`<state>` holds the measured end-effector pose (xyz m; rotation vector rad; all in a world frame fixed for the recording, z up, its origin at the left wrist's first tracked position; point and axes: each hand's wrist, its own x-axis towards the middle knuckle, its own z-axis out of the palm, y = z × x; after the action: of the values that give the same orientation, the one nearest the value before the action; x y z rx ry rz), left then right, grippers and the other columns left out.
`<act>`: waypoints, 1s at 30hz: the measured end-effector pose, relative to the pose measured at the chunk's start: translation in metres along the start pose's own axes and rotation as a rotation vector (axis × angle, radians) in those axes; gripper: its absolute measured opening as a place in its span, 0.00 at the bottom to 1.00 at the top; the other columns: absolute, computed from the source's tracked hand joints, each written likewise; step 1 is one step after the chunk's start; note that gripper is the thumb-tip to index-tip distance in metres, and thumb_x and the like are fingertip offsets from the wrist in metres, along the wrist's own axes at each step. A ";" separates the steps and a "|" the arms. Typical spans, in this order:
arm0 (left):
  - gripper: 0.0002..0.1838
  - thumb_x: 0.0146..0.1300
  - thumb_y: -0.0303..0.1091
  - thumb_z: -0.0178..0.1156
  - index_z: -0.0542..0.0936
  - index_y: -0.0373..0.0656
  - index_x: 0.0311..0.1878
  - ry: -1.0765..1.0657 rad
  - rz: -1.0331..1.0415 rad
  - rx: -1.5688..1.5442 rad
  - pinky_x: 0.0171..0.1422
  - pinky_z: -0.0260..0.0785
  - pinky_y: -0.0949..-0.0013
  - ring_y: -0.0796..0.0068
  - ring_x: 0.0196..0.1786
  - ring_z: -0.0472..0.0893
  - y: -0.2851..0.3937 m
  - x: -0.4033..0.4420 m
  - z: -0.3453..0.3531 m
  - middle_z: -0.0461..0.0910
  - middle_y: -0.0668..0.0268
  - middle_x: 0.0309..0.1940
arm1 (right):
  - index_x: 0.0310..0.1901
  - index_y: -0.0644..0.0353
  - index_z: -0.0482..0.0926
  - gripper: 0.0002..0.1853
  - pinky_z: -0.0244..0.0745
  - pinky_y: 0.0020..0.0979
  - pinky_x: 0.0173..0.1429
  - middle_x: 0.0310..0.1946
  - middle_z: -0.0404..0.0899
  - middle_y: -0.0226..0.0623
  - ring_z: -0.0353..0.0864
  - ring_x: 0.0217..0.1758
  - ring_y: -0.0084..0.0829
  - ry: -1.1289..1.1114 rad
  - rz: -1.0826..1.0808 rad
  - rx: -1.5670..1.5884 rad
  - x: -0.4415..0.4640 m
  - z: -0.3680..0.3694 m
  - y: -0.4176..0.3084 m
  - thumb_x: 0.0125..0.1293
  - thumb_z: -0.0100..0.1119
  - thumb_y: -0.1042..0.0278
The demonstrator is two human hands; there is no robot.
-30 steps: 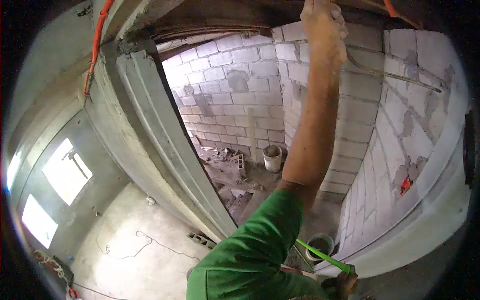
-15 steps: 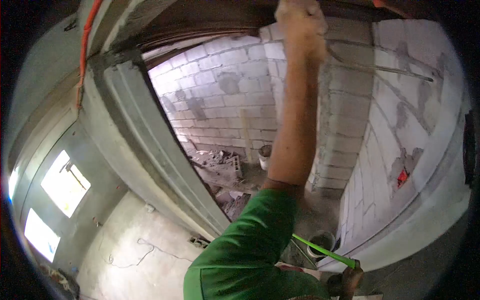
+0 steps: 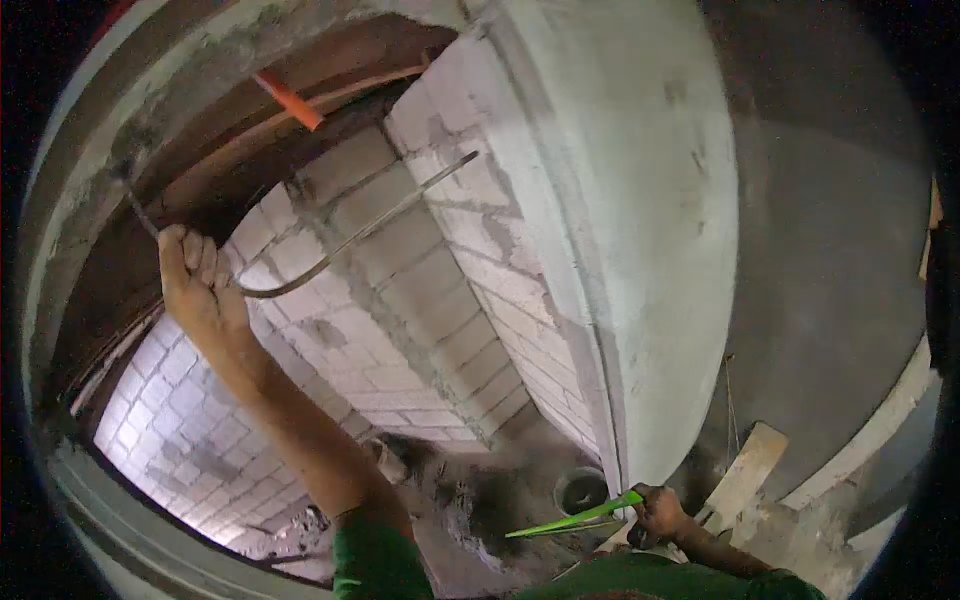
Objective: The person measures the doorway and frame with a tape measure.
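Note:
My left hand [image 3: 200,270] is raised at the left, its fingers closed around a thin, bent metal rod [image 3: 375,228]. One end of the rod reaches the rough underside of the concrete beam [image 3: 85,205]; the other curves out to the right in front of the block wall. Low down at the right, my right hand [image 3: 662,515] is closed on a long, narrow, bright green strip [image 3: 575,522] that points left. A thinner, paler line runs just below the strip. What else the right hand may hold is hard to make out.
An orange pipe [image 3: 290,102] sticks out overhead. A bucket [image 3: 582,490] stands on the floor near the base of the plastered wall edge [image 3: 640,300]. A wooden board [image 3: 748,470] leans at the lower right. Rubble [image 3: 300,535] lies at the lower left.
The view has swung to the right. My left hand, blurred at the top before, now shows clearly at the left, gripping the rod. My right hand still holds the green strip.

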<state>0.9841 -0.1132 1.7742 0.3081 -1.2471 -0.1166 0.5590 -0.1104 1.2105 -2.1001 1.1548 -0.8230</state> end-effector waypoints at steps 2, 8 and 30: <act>0.07 0.75 0.37 0.56 0.75 0.45 0.42 0.055 -0.007 -0.016 0.25 0.52 0.79 0.87 0.25 0.61 -0.003 -0.012 -0.003 0.64 0.76 0.26 | 0.48 0.54 0.80 0.13 0.78 0.54 0.42 0.33 0.84 0.51 0.83 0.38 0.58 -0.014 0.024 -0.028 -0.004 0.007 0.006 0.63 0.60 0.62; 0.07 0.74 0.37 0.57 0.74 0.45 0.41 0.253 0.006 0.012 0.23 0.50 0.79 0.89 0.23 0.60 -0.007 -0.021 0.031 0.62 0.77 0.23 | 0.44 0.55 0.82 0.09 0.78 0.50 0.39 0.32 0.82 0.52 0.83 0.35 0.56 0.033 0.030 -0.043 -0.018 0.000 0.017 0.67 0.57 0.63; 0.06 0.75 0.38 0.55 0.76 0.47 0.46 0.041 -0.014 -0.066 0.25 0.52 0.79 0.89 0.25 0.62 -0.008 -0.010 -0.002 0.65 0.79 0.25 | 0.46 0.54 0.86 0.11 0.78 0.44 0.36 0.31 0.85 0.49 0.84 0.32 0.54 0.188 0.365 -0.116 -0.073 -0.045 -0.006 0.62 0.65 0.65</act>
<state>0.9833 -0.1181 1.7620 0.2612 -1.1984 -0.1623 0.4972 -0.0529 1.2266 -1.8463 1.6615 -0.8041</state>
